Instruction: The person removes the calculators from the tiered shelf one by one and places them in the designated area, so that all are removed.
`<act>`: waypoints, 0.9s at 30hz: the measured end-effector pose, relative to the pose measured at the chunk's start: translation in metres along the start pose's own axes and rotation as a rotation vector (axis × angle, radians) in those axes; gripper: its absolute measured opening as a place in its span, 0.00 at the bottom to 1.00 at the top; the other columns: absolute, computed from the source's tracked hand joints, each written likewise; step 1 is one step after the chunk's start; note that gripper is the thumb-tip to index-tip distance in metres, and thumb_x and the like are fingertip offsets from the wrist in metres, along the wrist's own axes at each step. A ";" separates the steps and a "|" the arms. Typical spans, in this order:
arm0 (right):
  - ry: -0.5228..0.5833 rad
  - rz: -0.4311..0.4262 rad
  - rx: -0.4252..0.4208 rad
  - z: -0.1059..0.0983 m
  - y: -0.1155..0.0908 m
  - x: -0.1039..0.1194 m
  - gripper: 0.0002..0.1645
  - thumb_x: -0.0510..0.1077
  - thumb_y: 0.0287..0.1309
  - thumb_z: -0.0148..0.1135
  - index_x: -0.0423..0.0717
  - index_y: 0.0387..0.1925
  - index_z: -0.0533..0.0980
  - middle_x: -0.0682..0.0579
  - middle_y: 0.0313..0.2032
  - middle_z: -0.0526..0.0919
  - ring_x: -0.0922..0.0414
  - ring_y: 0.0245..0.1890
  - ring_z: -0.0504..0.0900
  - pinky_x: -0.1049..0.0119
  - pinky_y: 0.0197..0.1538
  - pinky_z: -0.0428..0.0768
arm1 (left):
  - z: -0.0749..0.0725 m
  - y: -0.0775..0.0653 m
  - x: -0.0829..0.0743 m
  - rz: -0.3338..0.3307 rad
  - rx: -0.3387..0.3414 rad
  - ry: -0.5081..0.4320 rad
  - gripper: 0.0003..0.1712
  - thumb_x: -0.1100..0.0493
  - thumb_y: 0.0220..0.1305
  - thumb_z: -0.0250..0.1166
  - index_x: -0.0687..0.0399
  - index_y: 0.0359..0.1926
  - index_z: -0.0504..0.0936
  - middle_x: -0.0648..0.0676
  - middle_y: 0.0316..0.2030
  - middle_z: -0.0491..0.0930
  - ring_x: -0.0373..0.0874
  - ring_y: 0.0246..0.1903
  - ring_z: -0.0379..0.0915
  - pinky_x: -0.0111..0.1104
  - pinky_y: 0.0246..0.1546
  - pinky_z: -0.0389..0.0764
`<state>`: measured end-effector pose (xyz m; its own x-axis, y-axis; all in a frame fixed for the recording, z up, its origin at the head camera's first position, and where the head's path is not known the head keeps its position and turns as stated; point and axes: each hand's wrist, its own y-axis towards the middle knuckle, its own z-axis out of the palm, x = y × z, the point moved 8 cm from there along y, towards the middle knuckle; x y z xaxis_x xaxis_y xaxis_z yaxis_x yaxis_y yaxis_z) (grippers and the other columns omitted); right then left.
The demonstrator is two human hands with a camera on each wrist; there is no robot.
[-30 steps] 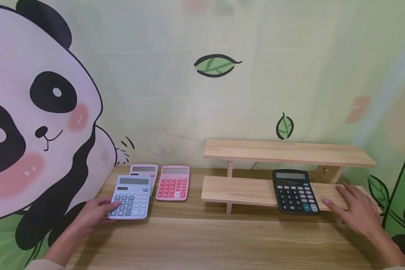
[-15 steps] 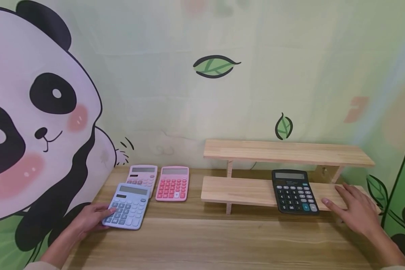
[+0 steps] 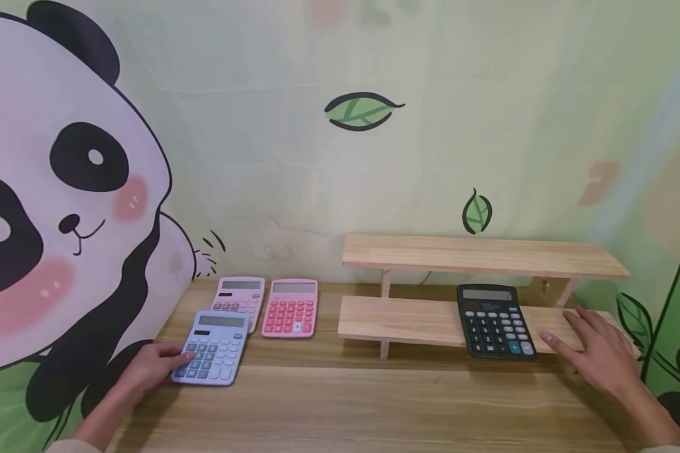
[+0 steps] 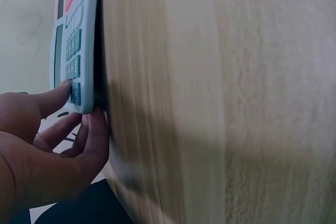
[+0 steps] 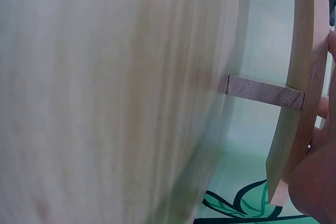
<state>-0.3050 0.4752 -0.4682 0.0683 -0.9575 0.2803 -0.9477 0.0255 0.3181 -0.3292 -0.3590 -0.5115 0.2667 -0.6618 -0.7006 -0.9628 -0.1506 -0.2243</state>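
Observation:
My left hand (image 3: pixel 154 366) pinches a light blue calculator (image 3: pixel 218 346) by its left edge. In the left wrist view, the thumb lies on its keys and the other fingers are behind and under the edge. The blue calculator overlaps the lower part of a pale pink calculator (image 3: pixel 243 294). My right hand (image 3: pixel 597 352) rests on the right end of the lower wooden shelf (image 3: pixel 399 318), fingers spread, holding nothing. Just left of that hand, a black calculator (image 3: pixel 490 324) leans on the same shelf, its lower edge reaching past the front.
A pink calculator (image 3: pixel 290 308) with red keys lies right of the pale pink one. Behind and above the lower shelf runs an upper shelf (image 3: pixel 481 255). The two-tier stand is on a wooden table (image 3: pixel 340 409), against a printed backdrop (image 3: pixel 249 138) with a panda.
The blue calculator in my left hand has come nearer to me and a little left, uncovering more of the pale pink calculator. My right hand and the black calculator have stayed in place.

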 end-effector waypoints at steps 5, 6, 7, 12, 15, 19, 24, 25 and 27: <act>-0.003 0.002 -0.008 0.000 -0.001 -0.001 0.53 0.69 0.70 0.61 0.27 0.71 0.65 0.18 0.69 0.61 0.17 0.66 0.59 0.17 0.60 0.58 | -0.002 -0.003 -0.004 0.041 -0.054 0.077 0.30 0.51 0.73 0.69 0.77 0.59 0.80 0.66 0.47 0.83 0.54 0.45 0.75 0.37 0.41 0.73; -0.003 0.003 -0.007 0.000 -0.001 -0.001 0.53 0.69 0.70 0.61 0.27 0.71 0.65 0.18 0.69 0.61 0.17 0.66 0.59 0.17 0.60 0.58 | -0.002 -0.004 -0.005 0.046 -0.063 0.079 0.29 0.52 0.73 0.69 0.76 0.58 0.81 0.66 0.48 0.83 0.55 0.46 0.75 0.37 0.42 0.73; -0.004 0.006 -0.005 0.000 -0.002 -0.001 0.53 0.69 0.70 0.61 0.26 0.71 0.65 0.18 0.69 0.61 0.17 0.66 0.59 0.17 0.60 0.57 | -0.002 -0.005 -0.005 0.049 -0.069 0.082 0.29 0.52 0.72 0.70 0.76 0.58 0.81 0.67 0.48 0.82 0.56 0.46 0.74 0.38 0.42 0.73; -0.004 0.011 -0.001 -0.001 -0.003 -0.001 0.53 0.69 0.70 0.61 0.26 0.71 0.65 0.17 0.69 0.61 0.17 0.65 0.59 0.17 0.61 0.57 | -0.002 -0.007 -0.007 0.065 -0.101 0.100 0.27 0.52 0.71 0.71 0.74 0.55 0.82 0.70 0.50 0.82 0.59 0.47 0.74 0.42 0.45 0.73; -0.003 0.010 -0.002 -0.002 -0.003 -0.002 0.53 0.69 0.70 0.61 0.26 0.71 0.65 0.18 0.69 0.61 0.17 0.66 0.58 0.17 0.61 0.57 | -0.002 -0.006 -0.007 0.075 -0.111 0.118 0.26 0.52 0.70 0.72 0.74 0.54 0.83 0.70 0.48 0.83 0.58 0.46 0.76 0.41 0.44 0.74; -0.002 0.007 -0.004 -0.001 -0.002 -0.002 0.53 0.69 0.70 0.61 0.27 0.72 0.65 0.18 0.70 0.61 0.17 0.66 0.58 0.17 0.61 0.57 | -0.004 -0.007 -0.012 0.108 -0.125 0.177 0.23 0.54 0.68 0.73 0.73 0.50 0.85 0.68 0.43 0.86 0.58 0.43 0.79 0.42 0.41 0.77; 0.001 0.004 0.001 0.000 0.000 -0.001 0.53 0.69 0.70 0.61 0.27 0.72 0.65 0.18 0.70 0.60 0.17 0.66 0.58 0.17 0.60 0.58 | -0.007 -0.009 -0.025 0.127 -0.153 0.263 0.25 0.54 0.69 0.71 0.76 0.51 0.83 0.70 0.43 0.85 0.60 0.43 0.80 0.51 0.45 0.81; 0.001 0.005 0.004 0.000 0.000 -0.001 0.53 0.69 0.70 0.61 0.26 0.72 0.65 0.17 0.70 0.60 0.17 0.66 0.58 0.17 0.60 0.58 | -0.007 -0.010 -0.031 0.132 -0.166 0.275 0.26 0.54 0.69 0.70 0.77 0.52 0.82 0.71 0.44 0.85 0.60 0.44 0.80 0.53 0.47 0.82; 0.001 0.001 0.004 -0.001 0.002 0.000 0.53 0.69 0.71 0.60 0.26 0.71 0.65 0.17 0.69 0.60 0.17 0.66 0.59 0.17 0.60 0.58 | -0.006 -0.015 -0.047 0.157 -0.198 0.277 0.27 0.54 0.71 0.69 0.79 0.54 0.81 0.72 0.46 0.84 0.62 0.45 0.81 0.56 0.49 0.82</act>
<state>-0.3063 0.4755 -0.4671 0.0672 -0.9572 0.2814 -0.9490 0.0257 0.3143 -0.3274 -0.3304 -0.4712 0.1196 -0.8578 -0.4999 -0.9879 -0.1529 0.0261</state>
